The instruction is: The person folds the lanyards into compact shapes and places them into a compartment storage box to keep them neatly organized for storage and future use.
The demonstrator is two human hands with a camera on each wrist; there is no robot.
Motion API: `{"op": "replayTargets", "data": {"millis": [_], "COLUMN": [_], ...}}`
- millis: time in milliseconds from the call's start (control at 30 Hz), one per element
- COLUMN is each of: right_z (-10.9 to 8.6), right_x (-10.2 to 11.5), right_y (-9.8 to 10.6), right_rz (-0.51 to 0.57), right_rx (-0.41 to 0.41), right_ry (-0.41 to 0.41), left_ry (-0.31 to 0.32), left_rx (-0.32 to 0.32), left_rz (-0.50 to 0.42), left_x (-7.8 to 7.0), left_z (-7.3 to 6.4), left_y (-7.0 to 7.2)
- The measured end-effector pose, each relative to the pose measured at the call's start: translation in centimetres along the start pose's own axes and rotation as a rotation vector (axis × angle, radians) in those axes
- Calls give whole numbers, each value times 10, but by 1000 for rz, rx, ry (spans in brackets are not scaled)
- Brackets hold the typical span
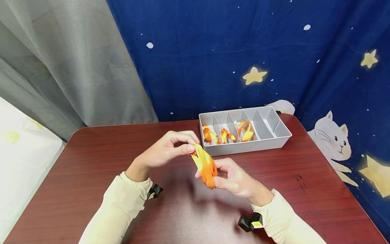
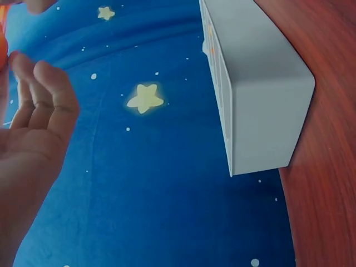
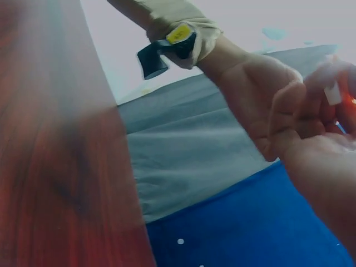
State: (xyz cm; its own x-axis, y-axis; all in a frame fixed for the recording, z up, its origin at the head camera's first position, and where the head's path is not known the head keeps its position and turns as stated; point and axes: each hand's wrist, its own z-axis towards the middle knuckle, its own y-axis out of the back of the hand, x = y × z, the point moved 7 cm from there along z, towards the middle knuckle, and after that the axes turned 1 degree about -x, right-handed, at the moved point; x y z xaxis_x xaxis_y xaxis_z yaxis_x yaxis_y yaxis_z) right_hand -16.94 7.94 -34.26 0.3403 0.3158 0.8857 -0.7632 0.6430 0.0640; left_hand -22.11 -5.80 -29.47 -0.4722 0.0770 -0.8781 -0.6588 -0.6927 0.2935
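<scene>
A bundle of orange ribbon (image 1: 206,166), looped several times, is held between both hands above the table. My left hand (image 1: 170,147) pinches its upper end between thumb and fingers. My right hand (image 1: 236,178) grips the lower end, the thumb in front and the fingers partly hidden behind the loops. In the left wrist view my left hand (image 2: 39,117) shows at the left edge, with only a sliver of orange. The right wrist view has both hands close together at the right, with a small white piece (image 3: 332,93) between the fingers.
Behind the hands, a grey divided tray (image 1: 253,146) stands near the table's back edge. Orange ribbon pieces (image 1: 246,130) lie in three of its compartments. The dark red wooden table (image 1: 106,159) meets a blue starry curtain (image 1: 198,67) and a grey curtain (image 1: 76,67).
</scene>
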Motion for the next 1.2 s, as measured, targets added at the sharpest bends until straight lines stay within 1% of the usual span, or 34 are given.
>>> {"op": "replayTargets", "data": {"millis": [100, 167, 233, 300, 400, 467, 533, 633, 733, 867, 1000, 1200], "right_z": [-1, -2, -2, -1, 1, 2, 2, 3, 4, 5, 6, 6], "right_x": [8, 12, 14, 16, 17, 17, 17, 17, 17, 17, 18, 21], "right_y": [1, 2, 2, 3, 7, 11, 14, 19, 23, 26, 29, 34], "right_rz": [8, 54, 123, 192, 280, 308, 323, 290, 228, 147, 68, -32], "right_rx": [-50, -80, -101, -121, -178, -230, -285, -354, -428, -509, -570, -669], "right_ry": [58, 76, 97, 120, 139, 147, 149, 163, 161, 150, 158, 213], "left_ry": [-23, -46, -82, -124, -182, -211, -243, -285, -317, -332, -334, -343], "left_rx": [-69, -127, -202, -292, -429, -505, -565, -630, -670, -678, -673, -643], "left_rz": [27, 50, 79, 101, 118, 132, 152, 204, 251, 289, 335, 488], "left_x": [1, 1, 0, 0, 1, 2, 3, 2, 2, 2, 3, 0], "left_z": [-1, -1, -1, -3, -7, -9, -11, -13, -13, -13, -14, -13], "left_y": [-1, -2, -5, -7, -11, -15, -18, -23, -27, -32, -36, -43]}}
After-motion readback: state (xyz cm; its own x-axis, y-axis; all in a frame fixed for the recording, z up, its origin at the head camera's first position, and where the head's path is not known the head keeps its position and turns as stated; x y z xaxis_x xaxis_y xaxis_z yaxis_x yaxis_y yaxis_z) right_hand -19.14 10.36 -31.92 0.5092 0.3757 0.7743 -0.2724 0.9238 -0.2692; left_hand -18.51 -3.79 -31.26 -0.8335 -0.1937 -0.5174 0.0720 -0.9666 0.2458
